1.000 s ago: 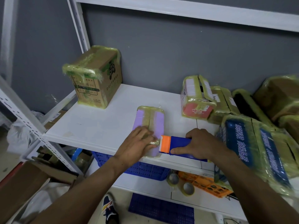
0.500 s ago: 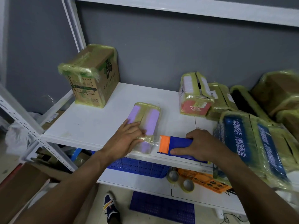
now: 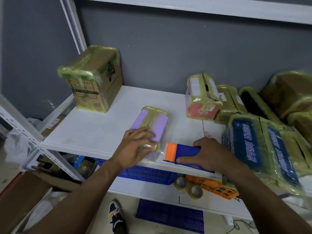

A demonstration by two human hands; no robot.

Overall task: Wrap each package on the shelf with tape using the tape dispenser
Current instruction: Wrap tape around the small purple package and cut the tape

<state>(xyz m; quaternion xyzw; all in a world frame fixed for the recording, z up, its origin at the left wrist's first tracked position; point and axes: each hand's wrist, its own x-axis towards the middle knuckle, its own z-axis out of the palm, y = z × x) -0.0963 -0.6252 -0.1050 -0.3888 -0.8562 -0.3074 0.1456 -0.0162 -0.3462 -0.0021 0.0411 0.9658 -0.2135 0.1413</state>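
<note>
Your left hand (image 3: 136, 146) lies spread on the flat purple taped package (image 3: 157, 126). Your right hand (image 3: 211, 156) grips the blue-orange plastic tape dispenser (image 3: 183, 152) beside it. A skewed pull could wrinkle the clear tape (image 3: 161, 148).

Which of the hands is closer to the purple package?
Left. The left hand rests on the near end of the purple package; the right hand grips the tape dispenser just right of it.

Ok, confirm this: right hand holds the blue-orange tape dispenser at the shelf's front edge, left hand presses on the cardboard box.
One thing is wrong: the head view shows the left hand pressing on the purple package, not the cardboard box, which stands apart. The right hand holds the tape dispenser at the shelf's front edge.
</note>
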